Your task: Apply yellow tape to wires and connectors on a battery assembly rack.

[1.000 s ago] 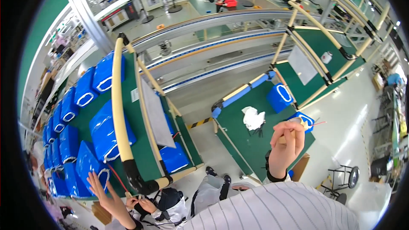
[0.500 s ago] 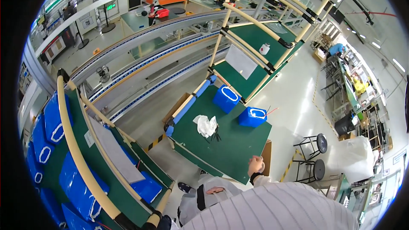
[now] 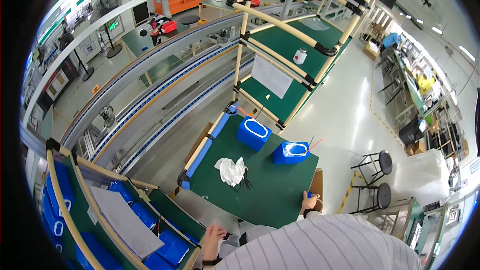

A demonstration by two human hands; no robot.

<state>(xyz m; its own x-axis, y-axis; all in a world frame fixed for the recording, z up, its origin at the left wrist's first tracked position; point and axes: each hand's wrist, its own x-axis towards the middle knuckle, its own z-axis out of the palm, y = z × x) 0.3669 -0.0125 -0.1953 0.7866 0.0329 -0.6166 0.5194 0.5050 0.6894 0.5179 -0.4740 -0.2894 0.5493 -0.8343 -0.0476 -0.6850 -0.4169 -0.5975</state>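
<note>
My right hand [image 3: 309, 201] is at the right edge of the green-topped table [image 3: 272, 197], in front of a cardboard box [image 3: 318, 181]. Its fingers are bent around something, and a small blue patch shows at them; what they hold is not clear. My left hand [image 3: 214, 232] is low, by the corner of the rack on the left, fingers loosely apart and holding nothing I can see. On the table stand two blue-wrapped blocks, one [image 3: 254, 134] farther back and one [image 3: 291, 153] to the right, each with a white ring on top and thin wires. A crumpled white cloth or bag [image 3: 231, 171] lies left of them, beside several black strips [image 3: 246, 182].
The left rack [image 3: 67, 205] holds several blue blocks and a white sheet [image 3: 125, 217]. Behind the table rises a tube-framed shelf [image 3: 280, 45] with a white bottle [image 3: 300, 56]. Conveyor rails [image 3: 150, 100] run behind. Two black stools [image 3: 383, 196] stand to the right.
My view has shifted. My right hand has reached down to the box at the table's right edge. My left hand has moved from my lap to the left rack's corner.
</note>
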